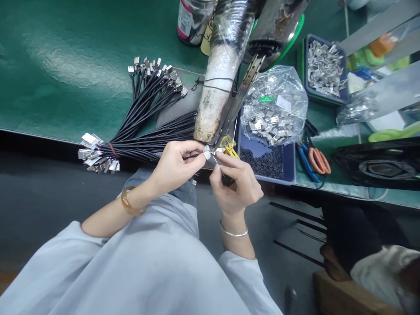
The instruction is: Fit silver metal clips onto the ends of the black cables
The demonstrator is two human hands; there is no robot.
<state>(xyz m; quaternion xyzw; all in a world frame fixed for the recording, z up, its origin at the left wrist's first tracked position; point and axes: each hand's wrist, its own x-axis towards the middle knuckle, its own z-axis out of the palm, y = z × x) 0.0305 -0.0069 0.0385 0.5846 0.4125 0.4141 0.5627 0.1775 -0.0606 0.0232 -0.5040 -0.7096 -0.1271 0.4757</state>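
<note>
My left hand (180, 164) is closed, thumb and forefinger pinching the end of a black cable (194, 156). White covers sit on those fingertips. Right beside them is a small metal USB connector (219, 150), under the lower end of a mounted soldering iron (226, 122). My right hand (238, 181) is closed too, with a thin silvery wire, seemingly solder wire (215, 160), at its thumb and forefinger. Its forefinger reaches to the connector. Left of the hands lies a bundle of black cables (141, 142) with metal plugs, tied by a red band (113, 149).
A blue tray (288, 164) of small black pieces carries a clear bag of metal connectors (274, 107). Farther right stand a bin of connectors (324, 68), orange-handled pliers (319, 161) and a black fan (387, 164). A wrapped white pipe (216, 87) hangs over the work spot. Another person's legs (364, 227) show at right.
</note>
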